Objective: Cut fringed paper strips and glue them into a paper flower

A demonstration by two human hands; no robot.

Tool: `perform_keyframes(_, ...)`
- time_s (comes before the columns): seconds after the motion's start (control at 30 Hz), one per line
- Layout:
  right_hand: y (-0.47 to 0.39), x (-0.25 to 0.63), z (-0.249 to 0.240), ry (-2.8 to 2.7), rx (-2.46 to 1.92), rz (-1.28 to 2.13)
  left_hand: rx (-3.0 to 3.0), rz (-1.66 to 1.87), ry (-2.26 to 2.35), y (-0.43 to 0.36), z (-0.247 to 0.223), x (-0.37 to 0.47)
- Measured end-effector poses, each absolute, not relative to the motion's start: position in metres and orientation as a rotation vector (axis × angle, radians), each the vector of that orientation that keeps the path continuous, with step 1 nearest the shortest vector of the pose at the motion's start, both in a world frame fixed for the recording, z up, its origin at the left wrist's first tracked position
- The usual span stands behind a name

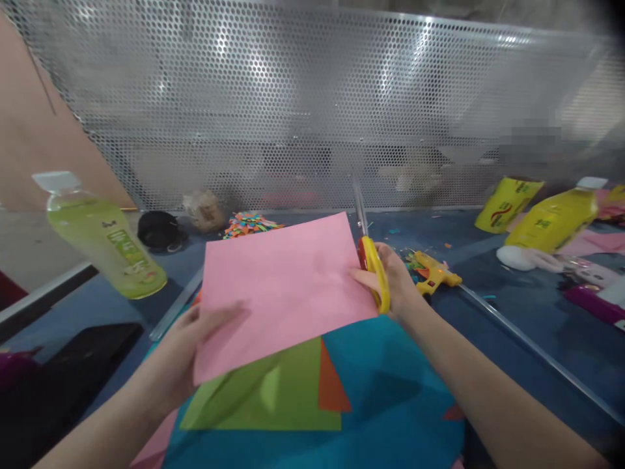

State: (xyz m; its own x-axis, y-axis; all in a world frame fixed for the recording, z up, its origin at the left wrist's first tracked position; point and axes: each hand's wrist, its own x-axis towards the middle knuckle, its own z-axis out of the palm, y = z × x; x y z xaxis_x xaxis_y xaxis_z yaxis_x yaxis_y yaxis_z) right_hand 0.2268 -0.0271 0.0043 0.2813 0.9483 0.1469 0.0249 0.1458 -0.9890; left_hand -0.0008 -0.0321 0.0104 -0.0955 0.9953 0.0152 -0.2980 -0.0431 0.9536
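A pink sheet point(283, 286) is held up in front of me, tilted with its right side higher. My left hand point(188, 345) grips its lower left edge, thumb on top. At the right edge my right hand point(390, 280) pinches the sheet and also holds yellow-handled scissors point(374, 273), their blades pointing up and away. Whether the blades are parted is hard to tell. Beneath the pink sheet lie a green sheet point(273, 391), an orange piece point(332, 381) and a large blue sheet point(390, 378).
A green drink bottle point(107, 241) leans at the left, near a black round object point(159, 230). Colourful paper strips point(249, 223) lie behind the sheet. On the right are a yellow glue gun point(434, 272), a clear rod point(537, 352) and a yellow bottle point(554, 218). Perforated metal point(303, 98) stands behind.
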Motion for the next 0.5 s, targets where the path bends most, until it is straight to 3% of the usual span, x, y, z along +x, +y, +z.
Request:
perform_keyframes(0.13, -0.028, 0.230, 0.005, -1.037, -1.156, 0.878, 0.821, 1.101, 1.048, -0.024, 0.007, -0.010)
perform_keyframes(0.5, -0.034, 0.243, -0.020, -1.451, -1.360, 0.994, 0.600, 1.670, 1.005, -0.014, 0.025, -0.023)
